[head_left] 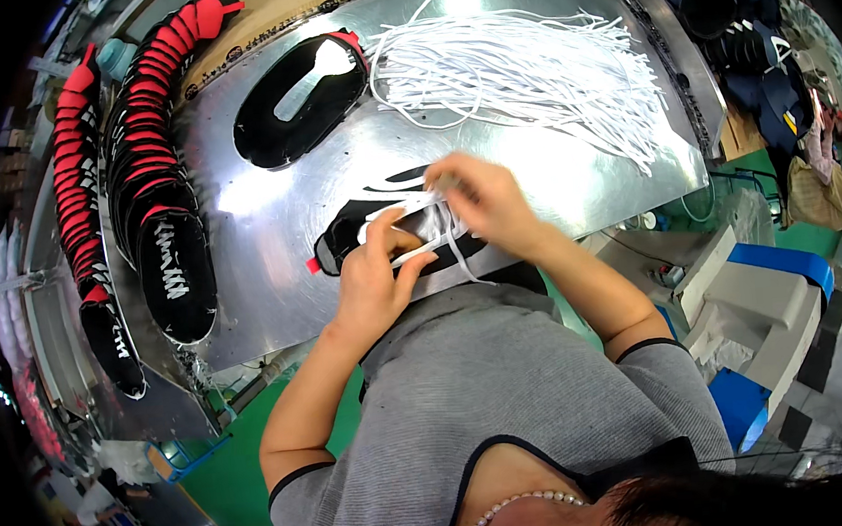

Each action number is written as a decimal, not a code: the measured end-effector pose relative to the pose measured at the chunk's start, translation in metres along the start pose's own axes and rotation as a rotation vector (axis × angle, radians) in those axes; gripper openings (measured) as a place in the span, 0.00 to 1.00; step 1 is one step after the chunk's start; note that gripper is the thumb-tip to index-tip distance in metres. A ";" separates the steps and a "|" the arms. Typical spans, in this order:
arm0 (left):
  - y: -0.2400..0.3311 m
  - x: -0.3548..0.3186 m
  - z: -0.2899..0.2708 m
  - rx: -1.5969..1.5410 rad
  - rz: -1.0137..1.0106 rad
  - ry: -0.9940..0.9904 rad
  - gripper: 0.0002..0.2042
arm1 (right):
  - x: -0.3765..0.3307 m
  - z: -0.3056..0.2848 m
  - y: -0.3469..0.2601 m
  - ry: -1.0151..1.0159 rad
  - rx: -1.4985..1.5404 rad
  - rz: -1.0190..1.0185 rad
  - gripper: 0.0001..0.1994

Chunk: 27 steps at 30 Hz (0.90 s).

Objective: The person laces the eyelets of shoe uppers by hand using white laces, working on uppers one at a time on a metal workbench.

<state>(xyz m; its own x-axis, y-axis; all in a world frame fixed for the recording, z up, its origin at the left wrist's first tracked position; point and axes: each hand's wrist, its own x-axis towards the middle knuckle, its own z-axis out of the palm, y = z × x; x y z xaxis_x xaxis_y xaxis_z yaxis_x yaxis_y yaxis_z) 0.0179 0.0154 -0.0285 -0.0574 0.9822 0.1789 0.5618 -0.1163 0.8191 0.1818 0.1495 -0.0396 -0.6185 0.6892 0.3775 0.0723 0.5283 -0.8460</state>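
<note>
On the metal table top, close to my body, lies a black shoe upper point(342, 232) with a small red tab at its left end. A white shoelace point(398, 195) runs loosely across its opening. With thumb and fingers bent, my left hand point(379, 271) grips the near side of the upper. My right hand point(483, 202) is curled over its far right side, fingers pinched on the white lace; they are slightly blurred. One lace end hangs down by the near table edge. Part of the upper is hidden beneath both hands.
A pile of white shoelaces point(525, 77) lies at the back right. A flat black shoe upper point(262, 127) rests at the back middle. Long rows of nested black and red uppers point(176, 272) line the left edge. Navy uppers point(768, 87) hang over the far right.
</note>
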 end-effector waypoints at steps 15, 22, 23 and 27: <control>0.005 0.006 0.017 0.329 -0.193 0.282 0.19 | -0.002 0.032 -0.005 -0.043 0.319 0.312 0.10; 0.000 -0.002 0.022 0.232 -0.175 0.391 0.14 | -0.011 0.017 -0.011 -0.096 0.256 0.224 0.11; 0.002 -0.002 0.020 0.217 -0.177 0.370 0.14 | -0.011 0.011 -0.016 -0.110 0.208 0.249 0.10; 0.003 -0.004 0.016 0.104 -0.242 0.323 0.15 | -0.017 -0.004 -0.032 -0.189 0.044 0.235 0.06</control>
<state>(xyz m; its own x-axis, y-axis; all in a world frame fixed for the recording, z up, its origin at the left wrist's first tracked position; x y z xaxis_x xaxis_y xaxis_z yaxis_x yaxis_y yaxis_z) 0.0330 0.0134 -0.0356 -0.4447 0.8806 0.1634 0.5797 0.1440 0.8020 0.1929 0.1228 -0.0179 -0.7239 0.6832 0.0964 0.1989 0.3404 -0.9190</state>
